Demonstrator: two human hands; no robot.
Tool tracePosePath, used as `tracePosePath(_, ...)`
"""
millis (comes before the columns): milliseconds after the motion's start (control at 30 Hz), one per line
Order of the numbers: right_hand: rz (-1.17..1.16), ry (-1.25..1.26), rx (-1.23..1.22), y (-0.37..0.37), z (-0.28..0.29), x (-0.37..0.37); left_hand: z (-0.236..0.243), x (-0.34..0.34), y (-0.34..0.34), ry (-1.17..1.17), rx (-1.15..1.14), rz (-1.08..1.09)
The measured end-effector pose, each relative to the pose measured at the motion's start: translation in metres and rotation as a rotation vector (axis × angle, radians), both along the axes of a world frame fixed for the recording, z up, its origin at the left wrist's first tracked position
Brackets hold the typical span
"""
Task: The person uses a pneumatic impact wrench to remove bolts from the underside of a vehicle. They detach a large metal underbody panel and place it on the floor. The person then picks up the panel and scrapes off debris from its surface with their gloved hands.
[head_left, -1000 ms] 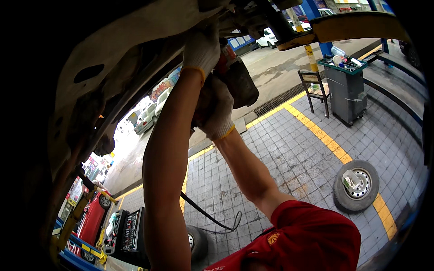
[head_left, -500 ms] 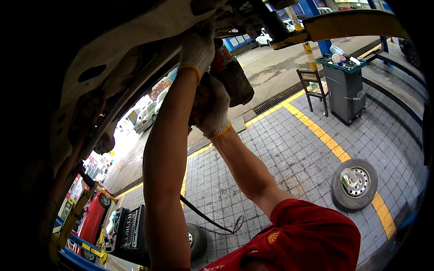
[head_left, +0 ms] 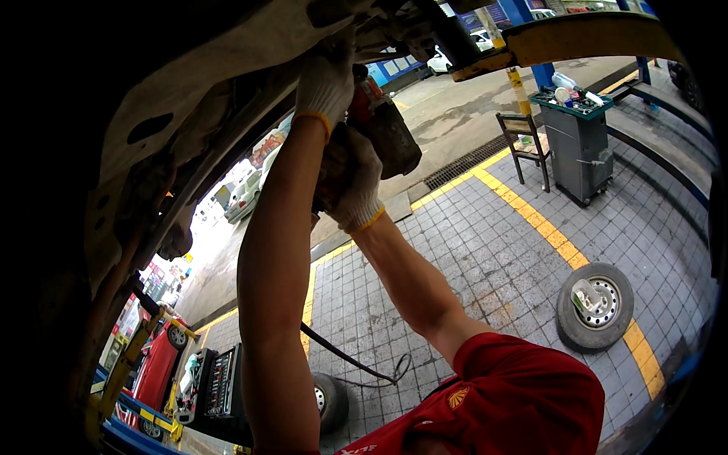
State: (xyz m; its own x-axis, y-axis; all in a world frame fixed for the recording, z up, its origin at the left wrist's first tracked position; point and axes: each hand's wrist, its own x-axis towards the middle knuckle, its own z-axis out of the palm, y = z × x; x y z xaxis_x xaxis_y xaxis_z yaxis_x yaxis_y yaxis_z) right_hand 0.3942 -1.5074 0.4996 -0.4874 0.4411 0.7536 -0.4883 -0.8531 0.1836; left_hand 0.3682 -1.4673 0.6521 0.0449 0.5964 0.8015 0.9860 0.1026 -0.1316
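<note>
Both your arms are raised overhead to the underside of the lifted car (head_left: 227, 83); the work sits above you, hence the reach.

Left hand (head_left: 324, 80), gloved: pressed up against the underbody just beside the tool's front end. Fingers curled against the metal; whether they pinch anything there is hidden, cannot tell. Judged to be steadying the spot. Forearm near vertical, elbow low in view.

Right hand (head_left: 356, 186), gloved: fingers wrapped tight around the handle of the dark power tool (head_left: 387, 129), carrying it from below, so its nose points up under the car. Forearm slants up from your red sleeve (head_left: 523, 394).

A black hose (head_left: 356, 364) trails down toward the tiled floor (head_left: 470, 250).

Below: a loose wheel (head_left: 595, 305) lying flat, a grey cart (head_left: 576, 144), a chair (head_left: 523, 140), an open tool box (head_left: 216, 383).
</note>
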Motion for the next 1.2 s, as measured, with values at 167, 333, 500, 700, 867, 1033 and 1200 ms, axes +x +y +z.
tracePosePath(167,0.019,0.011,-0.009,-0.002,0.002,0.003,-0.006,-0.004,-0.001,0.144,0.049,0.048)
tracePosePath(333,0.028,0.041,0.0,-0.004,0.001,0.004,-0.005,0.003,-0.003,-0.01,0.058,-0.021)
tracePosePath(500,-0.011,0.033,-0.008,-0.002,-0.002,0.002,-0.007,0.009,-0.007,-0.033,0.043,-0.05)
tracePosePath(700,0.01,-0.031,-0.028,-0.011,0.002,0.012,-0.005,-0.011,0.0,-0.047,0.039,-0.099)
tracePosePath(867,0.0,0.076,0.003,0.001,-0.004,-0.005,-0.006,-0.004,0.005,-0.116,0.085,-0.29)
tracePosePath(1033,-0.025,0.032,-0.007,-0.005,-0.001,-0.002,-0.002,-0.017,0.008,-0.2,0.07,-0.31)
tracePosePath(1200,-0.007,-0.013,0.002,-0.001,-0.003,0.009,-0.003,-0.008,0.008,-0.162,0.019,-0.167)
